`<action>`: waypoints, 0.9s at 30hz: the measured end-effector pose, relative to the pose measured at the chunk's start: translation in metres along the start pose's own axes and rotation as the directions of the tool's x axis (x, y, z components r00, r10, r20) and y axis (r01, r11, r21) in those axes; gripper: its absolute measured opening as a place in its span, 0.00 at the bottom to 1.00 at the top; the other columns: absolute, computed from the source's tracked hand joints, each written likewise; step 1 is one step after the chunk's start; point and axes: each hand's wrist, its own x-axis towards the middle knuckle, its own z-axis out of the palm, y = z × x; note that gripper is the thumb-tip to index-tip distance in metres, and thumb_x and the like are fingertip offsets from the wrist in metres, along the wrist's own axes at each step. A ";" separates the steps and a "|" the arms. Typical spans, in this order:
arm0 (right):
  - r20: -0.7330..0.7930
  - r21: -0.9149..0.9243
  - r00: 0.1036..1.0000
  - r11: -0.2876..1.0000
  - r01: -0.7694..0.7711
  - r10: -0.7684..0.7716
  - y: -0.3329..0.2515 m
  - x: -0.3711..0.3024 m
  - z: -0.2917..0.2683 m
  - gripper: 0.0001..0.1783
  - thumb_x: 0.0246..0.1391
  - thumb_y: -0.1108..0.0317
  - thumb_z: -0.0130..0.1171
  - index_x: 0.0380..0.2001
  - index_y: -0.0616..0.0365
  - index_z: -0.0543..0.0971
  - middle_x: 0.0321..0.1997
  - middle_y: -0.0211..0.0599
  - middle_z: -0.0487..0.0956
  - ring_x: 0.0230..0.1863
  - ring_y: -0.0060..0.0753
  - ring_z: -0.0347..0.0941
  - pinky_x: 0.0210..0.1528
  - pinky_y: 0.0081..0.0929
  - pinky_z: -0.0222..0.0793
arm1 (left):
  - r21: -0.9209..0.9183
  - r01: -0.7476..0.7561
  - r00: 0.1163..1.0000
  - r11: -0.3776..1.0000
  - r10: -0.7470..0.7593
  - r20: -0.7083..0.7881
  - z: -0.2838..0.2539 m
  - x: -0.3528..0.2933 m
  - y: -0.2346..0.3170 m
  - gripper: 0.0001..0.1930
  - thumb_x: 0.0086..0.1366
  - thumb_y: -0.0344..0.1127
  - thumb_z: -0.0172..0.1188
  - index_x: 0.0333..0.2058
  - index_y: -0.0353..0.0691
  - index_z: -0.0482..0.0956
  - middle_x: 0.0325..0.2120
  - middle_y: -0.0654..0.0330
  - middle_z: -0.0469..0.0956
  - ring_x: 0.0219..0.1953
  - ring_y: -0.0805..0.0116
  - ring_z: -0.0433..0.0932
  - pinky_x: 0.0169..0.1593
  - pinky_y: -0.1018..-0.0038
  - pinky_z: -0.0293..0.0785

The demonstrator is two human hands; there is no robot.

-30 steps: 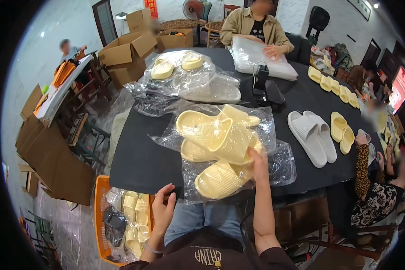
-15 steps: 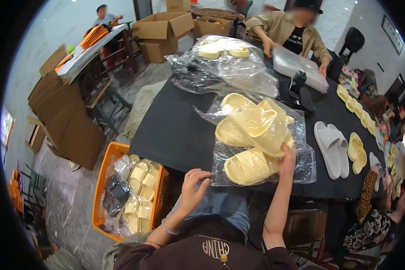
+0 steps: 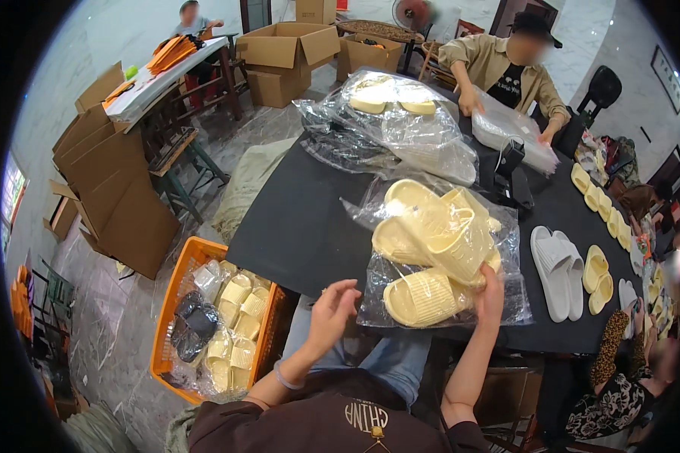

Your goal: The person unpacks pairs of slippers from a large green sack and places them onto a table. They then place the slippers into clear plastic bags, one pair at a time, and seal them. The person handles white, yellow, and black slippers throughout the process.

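Note:
My right hand [image 3: 491,296] grips the heel end of a pale yellow slipper [image 3: 431,215], its fingers partly hidden beneath. This slipper lies tilted across other pale yellow slippers [image 3: 423,298] with ribbed straps. Clear plastic bags [image 3: 517,302] lie around and under the pile at the table's near edge; which slippers are bagged is hard to tell. My left hand [image 3: 330,315] is just left of the pile in the air, fingers apart and a little bent, with nothing in it.
The slippers rest on a black table [image 3: 279,219]. At lower left an orange crate [image 3: 175,302] holds bagged slippers. Grey slippers [image 3: 553,275] and small yellow slippers [image 3: 597,279] are to the right. Opposite, a person [image 3: 506,68] handles a stack of clear bags [image 3: 517,132].
The whole view has shifted slightly. My right hand keeps its hold on the slipper, and my left hand stays beside the pile. The person opposite has moved their hands on the bag stack.

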 end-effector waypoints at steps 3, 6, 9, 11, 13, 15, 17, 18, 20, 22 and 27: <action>0.061 -0.412 0.996 0.907 0.087 -0.068 -0.044 -0.011 0.014 0.25 0.54 0.71 0.56 0.55 0.66 0.67 0.51 0.39 0.73 0.50 0.30 0.69 0.53 0.26 0.63 | -0.021 0.046 0.998 0.999 -0.044 0.053 -0.009 0.028 0.013 0.16 0.71 0.40 0.46 0.49 0.35 0.72 0.38 0.61 0.77 0.32 0.78 0.73 0.35 0.83 0.68; 0.036 -0.406 0.994 0.907 0.113 -0.108 -0.070 -0.013 0.027 0.26 0.57 0.68 0.56 0.57 0.67 0.66 0.51 0.39 0.73 0.49 0.27 0.68 0.53 0.24 0.62 | 0.059 0.045 0.996 0.997 -0.050 0.080 -0.006 0.044 0.017 0.16 0.72 0.39 0.43 0.48 0.33 0.71 0.40 0.58 0.77 0.38 0.75 0.74 0.40 0.79 0.70; -0.050 -0.305 0.988 0.944 0.127 -0.149 -0.071 -0.005 0.031 0.25 0.57 0.66 0.56 0.55 0.68 0.68 0.49 0.40 0.75 0.48 0.27 0.69 0.51 0.24 0.64 | -0.153 0.120 0.985 0.981 -0.099 0.138 0.001 0.052 0.001 0.18 0.71 0.43 0.44 0.47 0.32 0.71 0.42 0.58 0.77 0.40 0.72 0.77 0.40 0.77 0.71; -0.025 -0.366 0.984 0.917 0.156 -0.178 -0.075 0.001 0.026 0.23 0.58 0.64 0.56 0.52 0.68 0.71 0.44 0.40 0.77 0.45 0.26 0.71 0.49 0.25 0.66 | -0.319 0.245 0.966 0.916 -0.201 0.165 0.000 0.054 0.005 0.26 0.72 0.49 0.40 0.53 0.29 0.64 0.46 0.49 0.74 0.44 0.62 0.77 0.44 0.72 0.74; 0.066 -0.728 0.995 0.678 0.101 -0.077 -0.091 -0.004 0.021 0.20 0.59 0.60 0.53 0.46 0.68 0.74 0.39 0.45 0.79 0.41 0.32 0.74 0.47 0.30 0.68 | -0.452 0.325 0.946 0.830 -0.288 0.152 -0.004 0.057 0.012 0.30 0.71 0.53 0.39 0.56 0.27 0.59 0.48 0.45 0.72 0.47 0.57 0.77 0.46 0.69 0.75; 0.035 -0.959 0.999 0.280 0.035 -0.004 -0.110 -0.012 0.027 0.21 0.59 0.57 0.51 0.41 0.67 0.77 0.36 0.50 0.80 0.39 0.40 0.76 0.45 0.36 0.69 | -0.427 0.324 0.944 0.844 -0.264 0.195 -0.009 0.064 0.008 0.35 0.70 0.56 0.37 0.59 0.25 0.53 0.50 0.41 0.69 0.48 0.54 0.76 0.47 0.68 0.75; -0.089 -0.976 0.996 -0.196 -0.090 -0.012 -0.120 -0.024 0.040 0.23 0.60 0.53 0.48 0.36 0.67 0.78 0.34 0.56 0.79 0.38 0.51 0.77 0.43 0.42 0.69 | -0.390 0.354 0.930 0.850 -0.276 0.242 -0.012 0.074 0.010 0.36 0.70 0.57 0.37 0.59 0.24 0.52 0.51 0.41 0.69 0.48 0.54 0.76 0.47 0.68 0.75; -0.080 -0.975 0.997 -0.210 -0.077 0.004 -0.128 -0.028 0.047 0.22 0.60 0.55 0.45 0.33 0.65 0.78 0.34 0.55 0.79 0.38 0.59 0.73 0.42 0.49 0.66 | -0.396 0.363 0.925 0.843 -0.275 0.263 -0.010 0.080 0.013 0.38 0.69 0.58 0.39 0.59 0.24 0.52 0.51 0.41 0.69 0.48 0.54 0.76 0.47 0.68 0.75; 0.142 -0.956 0.971 -0.281 0.084 -0.195 -0.121 -0.026 0.035 0.20 0.60 0.57 0.45 0.32 0.65 0.78 0.31 0.52 0.78 0.37 0.57 0.73 0.42 0.48 0.65 | -0.463 0.425 0.895 0.778 -0.286 0.342 -0.006 0.095 0.015 0.39 0.68 0.60 0.40 0.59 0.24 0.52 0.50 0.42 0.69 0.48 0.54 0.76 0.46 0.67 0.75; 0.227 -0.956 0.947 -0.239 0.172 -0.226 -0.125 -0.024 0.034 0.18 0.60 0.60 0.44 0.37 0.63 0.79 0.27 0.51 0.76 0.34 0.54 0.71 0.40 0.48 0.63 | -0.533 0.490 0.867 0.690 -0.327 0.376 0.001 0.110 0.023 0.39 0.67 0.59 0.45 0.59 0.25 0.54 0.44 0.46 0.74 0.41 0.58 0.79 0.38 0.72 0.77; 0.157 -0.978 0.968 0.108 0.180 -0.197 -0.137 -0.034 0.057 0.20 0.62 0.62 0.44 0.47 0.66 0.76 0.33 0.57 0.77 0.39 0.51 0.74 0.40 0.38 0.66 | -0.375 0.361 0.910 0.854 -0.235 0.341 0.009 0.130 0.035 0.23 0.64 0.38 0.55 0.52 0.28 0.66 0.29 0.61 0.76 0.21 0.77 0.74 0.20 0.82 0.70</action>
